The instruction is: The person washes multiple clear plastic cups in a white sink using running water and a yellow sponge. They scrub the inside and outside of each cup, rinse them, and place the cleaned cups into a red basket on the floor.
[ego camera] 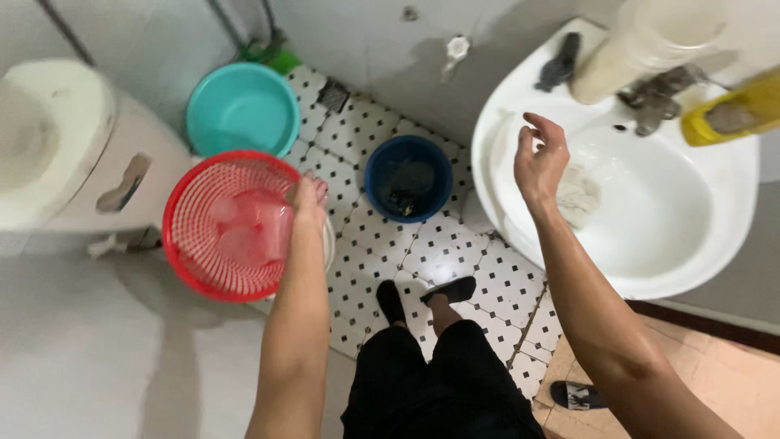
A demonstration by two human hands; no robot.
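At left of centre we see a red plastic basket [223,223] with a slotted, matt weave, our left hand [309,197] on its rim. Above it sit a smooth teal plastic basin [242,108] and, mid-frame, a blue plastic bucket [408,178]. At right, the white sink [650,236] looks like glossy ceramic; a crumpled cloth [578,197] lies inside. We stand on small matt floor tiles [455,252].
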